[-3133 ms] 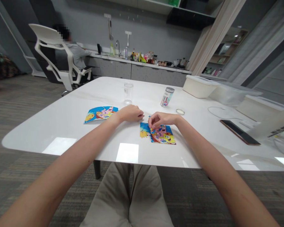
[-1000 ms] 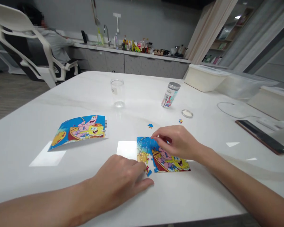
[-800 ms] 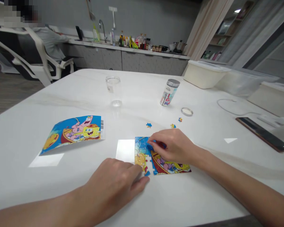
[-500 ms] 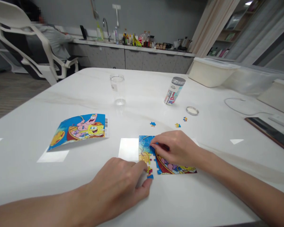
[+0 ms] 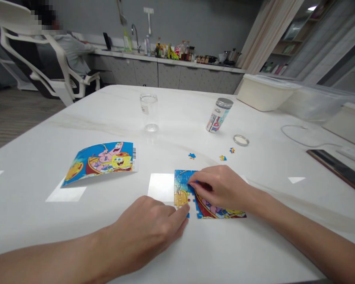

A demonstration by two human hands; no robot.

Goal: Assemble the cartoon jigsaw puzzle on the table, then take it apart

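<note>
A partly joined cartoon jigsaw puzzle (image 5: 182, 197) lies flat on the white table, with a gap between its left strip and its larger right part. My left hand (image 5: 154, 227) is closed, its index fingertip pressing on a puzzle piece (image 5: 188, 215) at the strip's lower end; the fingers cover most of that piece. My right hand (image 5: 221, 185) pinches thumb and index finger at the puzzle's upper middle, on a small piece mostly hidden by the fingertips. Its palm covers much of the right part. Beyond lie a blue loose piece (image 5: 192, 156) and two yellow-blue loose pieces (image 5: 223, 157).
A curved picture sheet (image 5: 106, 161) lies left. Farther back stand a clear open jar (image 5: 149, 114) and a lidded jar (image 5: 219, 116), with a loose lid (image 5: 241, 140) nearby. A phone (image 5: 340, 167), cable and plastic bins (image 5: 266, 92) are at right. A person sits beyond the table.
My left thumb and index finger have drawn together, and the index finger has moved up and over the lower-left piece. My right hand keeps its pinch at nearly the same spot.
</note>
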